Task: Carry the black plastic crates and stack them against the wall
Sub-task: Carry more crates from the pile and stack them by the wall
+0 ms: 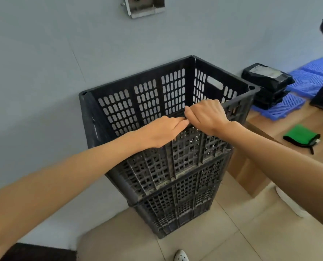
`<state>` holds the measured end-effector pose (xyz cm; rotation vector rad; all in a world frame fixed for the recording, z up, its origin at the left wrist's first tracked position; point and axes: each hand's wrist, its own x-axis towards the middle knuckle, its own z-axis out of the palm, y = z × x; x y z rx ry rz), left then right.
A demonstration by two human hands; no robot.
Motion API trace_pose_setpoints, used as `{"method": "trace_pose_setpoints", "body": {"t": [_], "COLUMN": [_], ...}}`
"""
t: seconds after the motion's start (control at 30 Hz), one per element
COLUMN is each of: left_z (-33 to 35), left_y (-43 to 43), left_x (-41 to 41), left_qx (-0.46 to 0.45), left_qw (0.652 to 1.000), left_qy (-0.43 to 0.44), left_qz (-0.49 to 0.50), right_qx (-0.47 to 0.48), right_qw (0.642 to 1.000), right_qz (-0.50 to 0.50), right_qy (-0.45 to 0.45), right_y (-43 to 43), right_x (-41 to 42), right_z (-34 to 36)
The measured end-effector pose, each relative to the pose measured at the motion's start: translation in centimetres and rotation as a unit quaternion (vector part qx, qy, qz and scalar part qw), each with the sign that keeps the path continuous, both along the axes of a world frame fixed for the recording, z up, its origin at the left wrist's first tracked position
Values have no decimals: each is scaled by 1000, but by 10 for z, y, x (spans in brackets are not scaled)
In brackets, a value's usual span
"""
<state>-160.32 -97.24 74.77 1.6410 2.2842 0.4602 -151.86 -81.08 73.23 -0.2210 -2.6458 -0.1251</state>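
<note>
three black crates (175, 166) stacked at centre; two hands, left hand (162, 131) and right hand (207, 115); one green cloth (301, 137) at right; one white shoe (181, 256) at bottom.

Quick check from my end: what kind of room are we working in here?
Probably a storeroom or back work area, not a living space. Black plastic crates stand stacked against a bare grey wall on a tiled floor, and blue plastic floor mats lie on a low wooden platform to the right.
</note>
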Motion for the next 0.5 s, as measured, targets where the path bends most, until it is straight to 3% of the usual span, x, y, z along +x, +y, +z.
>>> {"method": "trace_pose_setpoints", "body": {"t": [0.17,0.33,0.5], "left_z": [6,13,19], "left_y": [-5,-16,-72], "left_x": [9,25,19], "left_qx": [1,-23,-13], "left_qw": [998,965,951], "left_qy": [53,248,266], "left_qz": [19,76,155], "right_qx": [-23,-9,-52], "right_qw": [1000,1000,991], "right_qz": [4,21,119], "right_qy": [17,0,-22], "right_y": [-1,-2,-19], "right_x": [2,4,4], "right_z": [-2,-1,7]}}
